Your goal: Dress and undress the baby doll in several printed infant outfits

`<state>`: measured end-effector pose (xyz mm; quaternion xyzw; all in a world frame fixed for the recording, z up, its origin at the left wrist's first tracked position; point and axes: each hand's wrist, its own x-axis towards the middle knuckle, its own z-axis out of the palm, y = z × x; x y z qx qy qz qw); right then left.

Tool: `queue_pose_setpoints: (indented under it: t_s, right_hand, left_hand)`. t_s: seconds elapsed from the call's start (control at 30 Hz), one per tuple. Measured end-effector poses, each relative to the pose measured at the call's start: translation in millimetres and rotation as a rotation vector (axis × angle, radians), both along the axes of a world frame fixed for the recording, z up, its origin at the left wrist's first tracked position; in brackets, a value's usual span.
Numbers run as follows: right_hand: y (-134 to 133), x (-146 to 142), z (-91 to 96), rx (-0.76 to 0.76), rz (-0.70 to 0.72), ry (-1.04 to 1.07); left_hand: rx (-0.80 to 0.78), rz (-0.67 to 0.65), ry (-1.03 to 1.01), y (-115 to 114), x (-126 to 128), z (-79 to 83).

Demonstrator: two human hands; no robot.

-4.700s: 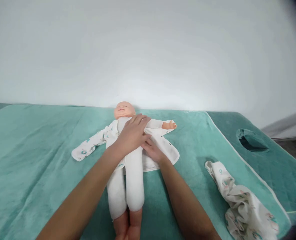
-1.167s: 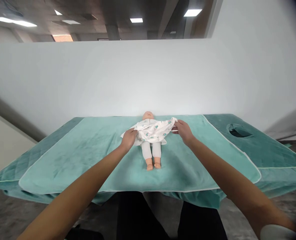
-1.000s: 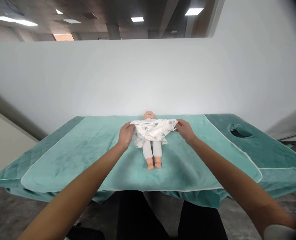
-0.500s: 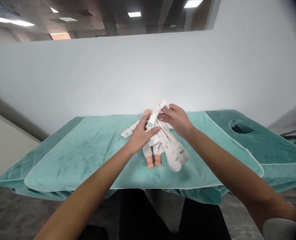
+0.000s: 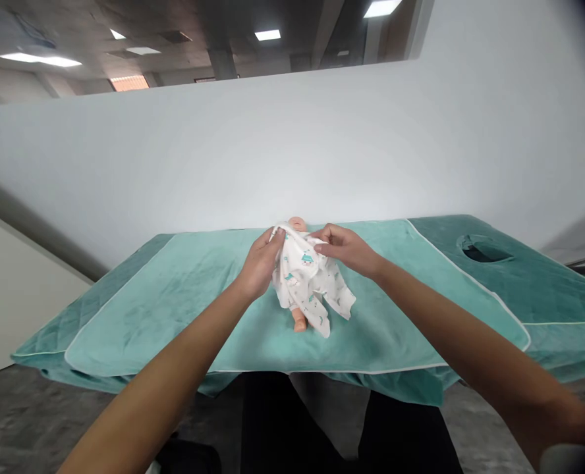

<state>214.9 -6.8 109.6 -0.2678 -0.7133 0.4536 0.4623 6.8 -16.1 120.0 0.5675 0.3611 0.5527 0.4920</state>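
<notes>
A baby doll [image 5: 300, 321] lies on a turquoise cover, its head away from me and a bare foot showing nearest me. White printed baby pants [image 5: 305, 263] hang over its body, with two legs draping down on the near side. The fingers of my left hand [image 5: 263, 260] are closed on the cloth's upper left edge. My right hand [image 5: 346, 249] pinches the same cloth near its upper right edge. Most of the doll's trunk and its other leg are hidden under the fabric.
The turquoise cover [image 5: 154, 316] with white piping spreads over a padded bed. A face hole [image 5: 483, 250] opens at the bed's right end. A white wall [image 5: 273, 145] rises behind, and a pale panel [image 5: 20, 296] stands at the left.
The pants' upper edge has been lowered and spread wider, and the legs have swung inward over the doll. My left hand has moved slightly left. More of the doll's head shows.
</notes>
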Motion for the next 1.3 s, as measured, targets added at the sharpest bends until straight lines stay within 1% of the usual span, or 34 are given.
queue_pose_setpoints:
  t_s: [0.13, 0.2, 0.23, 0.27, 0.3, 0.37, 0.4, 0.43, 0.47, 0.5, 0.57, 0.63, 0.7, 0.73, 0.8, 0.87, 0.93, 0.97, 1.0, 1.07, 1.1, 1.17, 1.23, 1.27, 1.3]
  right_hand:
    - [-8.9, 0.8, 10.6, -0.16, 0.234, 0.166]
    - [-10.5, 4.0, 12.7, -0.22, 0.325, 0.14]
    - [-11.1, 4.8, 12.4, -0.233, 0.333, 0.081]
    - [-11.6, 4.7, 11.3, -0.229, 0.303, 0.006]
    - [-12.1, 3.4, 9.3, -0.208, 0.237, -0.069]
    - [-13.8, -2.6, 3.6, -0.136, 0.059, -0.181]
    - [-14.9, -7.0, 0.5, -0.097, -0.016, -0.202]
    - [-16.1, -11.8, -2.6, -0.062, -0.061, -0.204]
    - [-17.3, -16.6, -5.5, -0.037, -0.073, -0.184]
    - [-18.1, -21.1, -8.1, -0.025, -0.059, -0.149]
    - [-18.4, -27.4, -12.8, -0.038, 0.0, -0.043]
    - [-15.8, -28.6, -17.9, -0.088, 0.04, 0.057]
    - [-10.8, -24.2, -23.4, -0.136, 0.02, 0.097]
    - [-8.0, -20.6, -26.0, -0.154, -0.002, 0.087]
    - [-3.6, -12.7, -29.6, -0.202, 0.012, -0.006]
    - [-2.1, -6.8, -29.9, -0.281, 0.135, -0.174]
    - [-3.0, -5.0, -27.0, -0.338, 0.252, -0.304]
    - [-3.8, -5.6, -24.9, -0.351, 0.257, -0.309]
    - [-4.5, -6.9, -22.9, -0.358, 0.228, -0.266]
    - [-4.7, -10.5, -20.1, -0.386, 0.147, -0.091]
    - [-4.3, -12.3, -19.9, -0.412, 0.121, 0.003]
    - [-3.1, -15.0, -22.0, -0.462, 0.11, 0.147]
    - [-2.7, -15.8, -27.0, -0.487, 0.12, 0.223]
    - [-3.2, -15.5, -30.0, -0.491, 0.128, 0.236]
    - [-4.4, -14.8, -32.9, -0.492, 0.145, 0.224]
  left_hand:
    - [-0.054, -0.006, -0.039, -2.8, -3.9, 15.4]
    - [-0.098, -0.023, -0.037, -3.7, -12.7, 21.4]
    - [-0.111, -0.026, -0.02, -4.1, -18.4, 23.4]
    - [-0.114, -0.032, 0.016, -4.5, -24.3, 24.4]
    - [-0.11, -0.055, 0.08, -4.8, -29.9, 24.3]
    - [-0.081, -0.153, 0.28, -5.5, -37.4, 19.6]
    - [-0.054, -0.217, 0.401, -6.1, -38.3, 15.3]
    - [-0.017, -0.269, 0.52, -7.0, -37.0, 10.0]
    - [0.026, -0.293, 0.622, -8.3, -33.7, 4.5]
    - [0.072, -0.28, 0.696, -9.9, -29.0, -0.7]
    - [0.14, -0.186, 0.764, -13.8, -18.2, -8.3]
    - [0.155, -0.129, 0.747, -16.8, -10.8, -11.4]
    - [0.112, -0.148, 0.675, -16.8, -9.1, -12.3]
    - [0.078, -0.153, 0.607, -15.3, -9.9, -12.9]
    - [0.006, -0.108, 0.409, -9.7, -11.9, -15.3]
    - [-0.05, -0.051, 0.212, -2.9, -11.0, -18.6]
    - [-0.103, -0.053, 0.084, 2.0, -6.3, -21.0]
    - [-0.136, -0.067, 0.038, 3.0, -3.2, -21.5]
    - [-0.174, -0.09, -0.002, 3.1, -0.3, -21.5]
    - [-0.254, -0.166, -0.05, 0.9, 2.7, -20.9]
    - [-0.29, -0.222, -0.049, -0.8, 2.4, -20.7]
    - [-0.344, -0.361, 0.009, -4.2, -1.9, -21.6]
    - [-0.357, -0.461, 0.077, -6.2, -8.0, -24.8]
    - [-0.346, -0.471, 0.084, -6.5, -10.6, -27.3]
    - [-0.324, -0.454, 0.063, -6.4, -12.2, -30.0]
